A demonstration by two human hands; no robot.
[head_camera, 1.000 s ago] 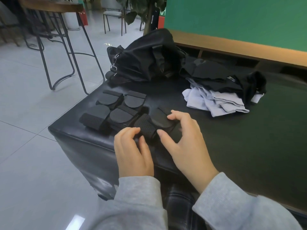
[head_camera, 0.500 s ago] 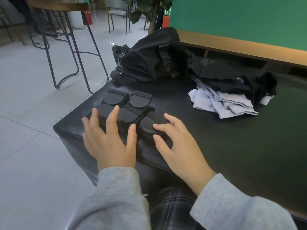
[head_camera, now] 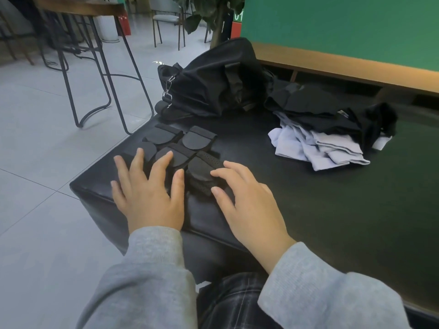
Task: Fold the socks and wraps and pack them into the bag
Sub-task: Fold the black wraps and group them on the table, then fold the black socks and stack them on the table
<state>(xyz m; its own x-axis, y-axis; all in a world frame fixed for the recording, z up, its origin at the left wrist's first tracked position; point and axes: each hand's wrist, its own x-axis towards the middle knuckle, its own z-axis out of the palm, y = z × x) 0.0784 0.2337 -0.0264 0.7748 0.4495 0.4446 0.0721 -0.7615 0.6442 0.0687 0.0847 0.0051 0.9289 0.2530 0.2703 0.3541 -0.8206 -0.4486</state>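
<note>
**A:** The folded wraps (head_camera: 180,148) are seen bunched at the near left corner of the table (head_camera: 308,222), right beside its edge. That is where trouble could start: a careless sweep, and the outermost one could be nudged off onto the floor (head_camera: 47,138).

**B:** Agreed, and a second risk is noted. The perforated wrap (head_camera: 204,169) nearest the right hand (head_camera: 247,205) looks only loosely closed; if it is lifted by one flap, it may well spring open and need folding again.

**A:** And the hands themselves?

**B:** The left hand (head_camera: 149,193) is laid flat over the near wraps, fingers straight and spread, nothing gripped. The right hand is also uncurled, palm down, its fingertips (head_camera: 215,173) resting on the perforated wrap, thumb just beside the wrap's near end. Nothing is pinched or held by either.

**A:** The bag (head_camera: 213,79) is slumped at the far side of the table, well apart from the hands. Whether its mouth is open cannot be told from here. If five wraps are gathered in one go, some could be dropped on the way there.

**B:** The socks (head_camera: 320,148) are left in a loose heap to the right, pale ones under dark clothing (head_camera: 320,108). Those are judged still unfolded, so much remains to be done.
</note>
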